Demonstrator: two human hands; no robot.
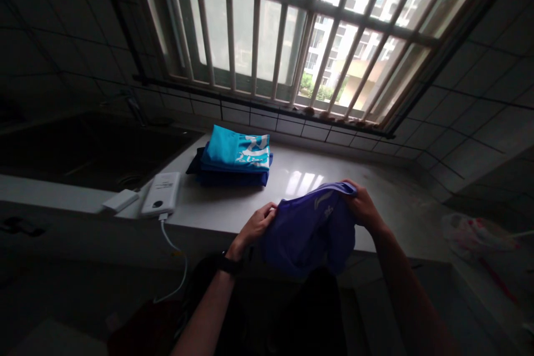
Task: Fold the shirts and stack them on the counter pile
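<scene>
I hold a purple garment (308, 231) with a white logo up in front of me, over the near edge of the white countertop (233, 203). My left hand (255, 227) is closed on its left edge, a dark watch on that wrist. My right hand (362, 206) is closed on its upper right corner. The cloth hangs bunched between the two hands. Further back on the countertop lies a stack of folded clothes (233, 158), a turquoise shirt with white print on top of dark blue ones.
A white power bank (162, 193) with a cable hanging over the edge lies left of the stack, a small white block (120, 200) beside it. A dark sink (83, 147) sits at the left. A barred window (292, 28) is behind. A plastic bag (471, 233) lies at the right.
</scene>
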